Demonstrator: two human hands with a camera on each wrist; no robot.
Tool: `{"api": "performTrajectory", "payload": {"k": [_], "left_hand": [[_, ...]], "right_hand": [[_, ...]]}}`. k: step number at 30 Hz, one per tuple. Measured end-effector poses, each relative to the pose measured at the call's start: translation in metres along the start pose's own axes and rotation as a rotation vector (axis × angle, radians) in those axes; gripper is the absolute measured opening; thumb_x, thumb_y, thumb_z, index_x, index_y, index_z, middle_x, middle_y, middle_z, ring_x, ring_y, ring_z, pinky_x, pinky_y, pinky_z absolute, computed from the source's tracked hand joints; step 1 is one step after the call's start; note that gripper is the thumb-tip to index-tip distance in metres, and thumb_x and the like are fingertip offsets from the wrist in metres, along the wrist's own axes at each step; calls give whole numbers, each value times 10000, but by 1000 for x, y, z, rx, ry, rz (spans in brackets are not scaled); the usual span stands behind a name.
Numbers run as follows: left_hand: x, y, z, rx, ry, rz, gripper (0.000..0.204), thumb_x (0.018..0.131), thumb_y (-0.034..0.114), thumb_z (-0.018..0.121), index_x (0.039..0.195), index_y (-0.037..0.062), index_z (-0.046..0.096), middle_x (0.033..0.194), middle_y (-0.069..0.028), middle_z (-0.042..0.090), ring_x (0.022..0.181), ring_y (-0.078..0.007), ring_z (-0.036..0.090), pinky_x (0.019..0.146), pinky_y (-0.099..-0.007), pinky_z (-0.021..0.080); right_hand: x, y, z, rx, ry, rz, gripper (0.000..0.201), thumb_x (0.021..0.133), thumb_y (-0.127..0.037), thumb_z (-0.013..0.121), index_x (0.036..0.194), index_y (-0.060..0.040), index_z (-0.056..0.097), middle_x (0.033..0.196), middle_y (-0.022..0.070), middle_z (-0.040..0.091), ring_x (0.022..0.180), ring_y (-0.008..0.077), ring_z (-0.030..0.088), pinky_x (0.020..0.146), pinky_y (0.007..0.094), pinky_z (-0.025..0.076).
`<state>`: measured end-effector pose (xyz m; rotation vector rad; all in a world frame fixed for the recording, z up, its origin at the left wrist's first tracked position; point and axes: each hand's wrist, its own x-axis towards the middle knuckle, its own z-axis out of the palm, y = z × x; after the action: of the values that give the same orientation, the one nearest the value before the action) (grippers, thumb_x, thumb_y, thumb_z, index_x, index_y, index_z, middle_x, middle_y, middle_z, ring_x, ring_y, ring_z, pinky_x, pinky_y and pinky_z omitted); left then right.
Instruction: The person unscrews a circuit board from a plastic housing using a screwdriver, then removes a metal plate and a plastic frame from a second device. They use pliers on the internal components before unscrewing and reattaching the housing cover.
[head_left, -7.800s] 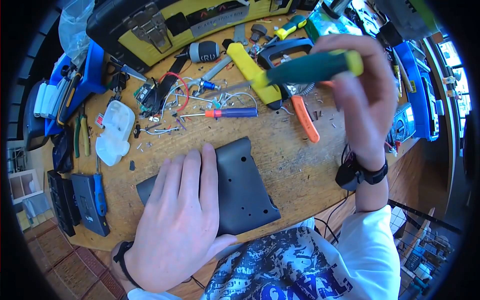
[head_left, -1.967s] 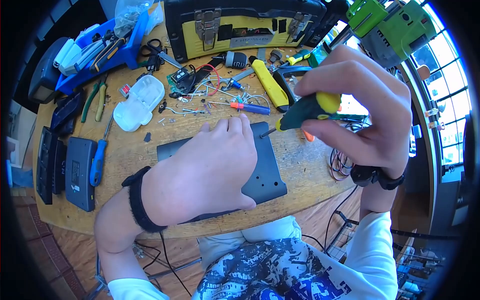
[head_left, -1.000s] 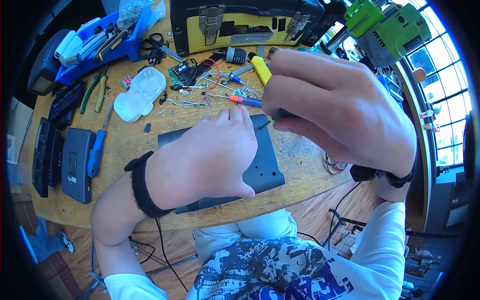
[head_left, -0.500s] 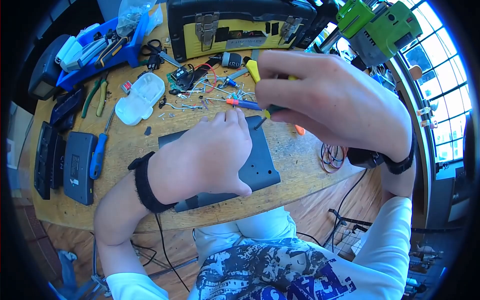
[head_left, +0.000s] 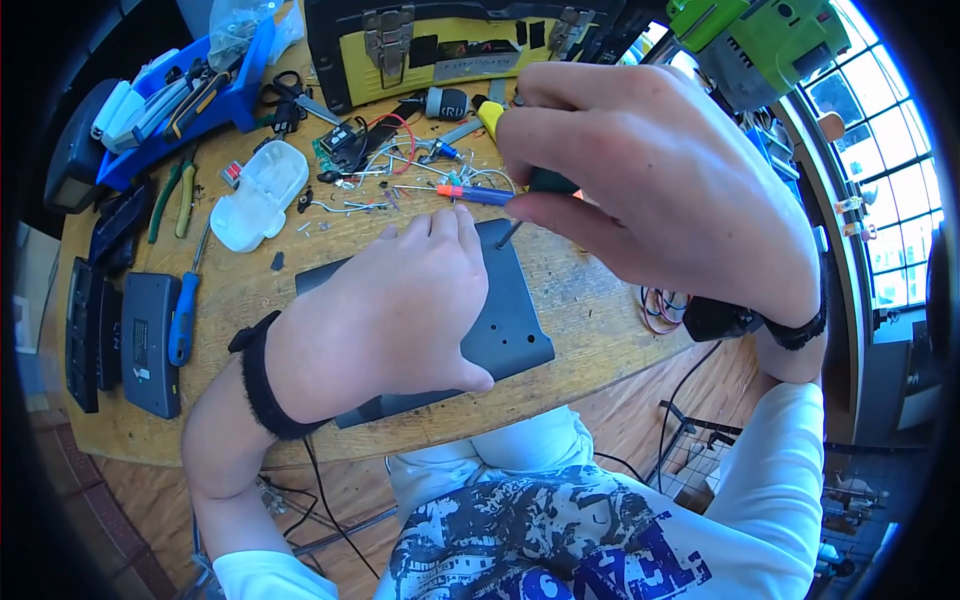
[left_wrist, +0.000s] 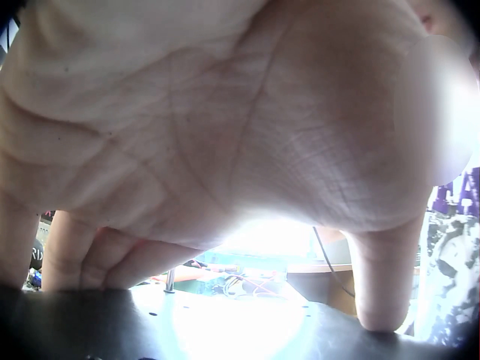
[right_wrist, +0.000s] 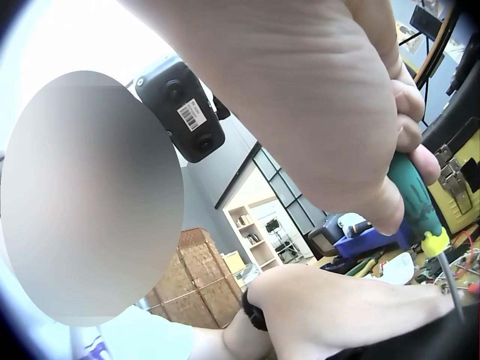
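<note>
A dark grey panel (head_left: 515, 300) with small holes lies on the wooden workbench. My left hand (head_left: 385, 310) presses down on it, fingertips and thumb on its surface and palm arched above, as the left wrist view shows. In my right hand (head_left: 660, 185) is a screwdriver (right_wrist: 414, 196) with a green and yellow handle, gripped from above by fingers and thumb. Its shaft points down to the panel's far right corner, where the tip meets the surface. In the head view my fingers hide most of the handle.
Behind the panel lie a purple-and-orange screwdriver (head_left: 475, 194), loose wires and an open white plastic case (head_left: 258, 205). At left are a blue-handled screwdriver (head_left: 183, 320), pliers (head_left: 163, 205) and a grey device (head_left: 150, 340). A yellow-black toolbox (head_left: 440, 55) stands at the back.
The screwdriver, earlier held up away from the panel, now stands with its tip at the far right corner. My right hand has turned over the handle; my left hand stays on the panel.
</note>
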<state>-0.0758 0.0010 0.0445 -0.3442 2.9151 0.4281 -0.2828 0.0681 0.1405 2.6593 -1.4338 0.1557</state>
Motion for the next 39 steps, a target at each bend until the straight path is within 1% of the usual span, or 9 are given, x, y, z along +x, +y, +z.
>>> {"api": "performTrajectory", "payload": {"k": [10, 17, 22, 23, 24, 25, 27, 33, 39], "left_hand": [[-5, 3, 0, 68, 87, 22, 1275, 770, 628, 898, 1452, -310, 369, 1381, -412, 578, 1323, -481, 598, 1176, -471, 480], [1, 3, -10, -24, -84, -13, 1282, 773, 644, 886, 1433, -330, 378, 1420, -456, 543, 1355, -509, 578, 1192, -468, 473], [-1, 5, -11, 10, -72, -5, 1299, 773, 662, 878, 1429, -339, 374, 1464, -474, 510, 1390, -523, 549, 1208, -476, 460], [0, 5, -11, 4, -94, -19, 1309, 775, 663, 879, 1443, -336, 360, 1477, -477, 499, 1403, -525, 541, 1217, -478, 454], [1, 6, -12, -7, -118, -35, 1319, 777, 665, 879, 1456, -333, 347, 1490, -481, 488, 1416, -527, 532, 1225, -480, 447], [1, 7, -12, -7, -113, -33, 1319, 777, 665, 879, 1456, -333, 347, 1490, -481, 488, 1416, -527, 532, 1225, -480, 447], [1, 8, -15, -24, -142, -73, 1356, 770, 677, 882, 1488, -322, 313, 1491, -485, 482, 1425, -533, 527, 1227, -475, 450], [3, 7, -14, -36, -153, -102, 1389, 739, 686, 896, 1505, -310, 305, 1490, -487, 480, 1406, -540, 545, 1204, -468, 477], [3, 8, -15, -17, -126, -85, 1397, 736, 697, 891, 1505, -313, 310, 1457, -482, 512, 1379, -539, 568, 1194, -468, 484]], "right_hand": [[-1, -16, 4, -124, 43, 183, 222, 884, -152, 854, 908, -19, 678, 883, 134, 656, 816, 378, 692, 713, 483, 525], [-1, -23, 3, -161, -16, 281, 177, 900, -138, 836, 921, -5, 722, 884, 147, 683, 825, 385, 717, 739, 484, 546], [-26, -3, -6, 117, 155, 277, 172, 899, -143, 843, 923, -7, 741, 866, 133, 697, 767, 326, 708, 713, 416, 551], [-35, 1, -11, 176, 268, 291, 172, 900, -155, 850, 948, -18, 758, 865, 109, 706, 738, 263, 690, 686, 362, 532], [-45, 1, -18, 147, 330, 418, 235, 884, -229, 864, 957, -20, 787, 819, 138, 724, 733, 309, 716, 701, 392, 552], [-55, 0, -19, 154, 375, 531, 229, 895, -231, 865, 957, -24, 790, 835, 120, 733, 732, 272, 716, 688, 377, 544], [-79, 4, 0, 132, 462, 635, 181, 916, -199, 867, 962, -35, 806, 898, 81, 757, 752, 188, 717, 670, 332, 542], [-102, 7, 63, 301, 506, 752, 228, 902, -122, 872, 1104, -27, 830, 1034, 92, 804, 869, 190, 763, 740, 309, 610], [-70, 22, 89, 470, 547, 701, 233, 899, -67, 847, 1119, -4, 809, 1102, 124, 788, 976, 231, 781, 803, 317, 668]]}}
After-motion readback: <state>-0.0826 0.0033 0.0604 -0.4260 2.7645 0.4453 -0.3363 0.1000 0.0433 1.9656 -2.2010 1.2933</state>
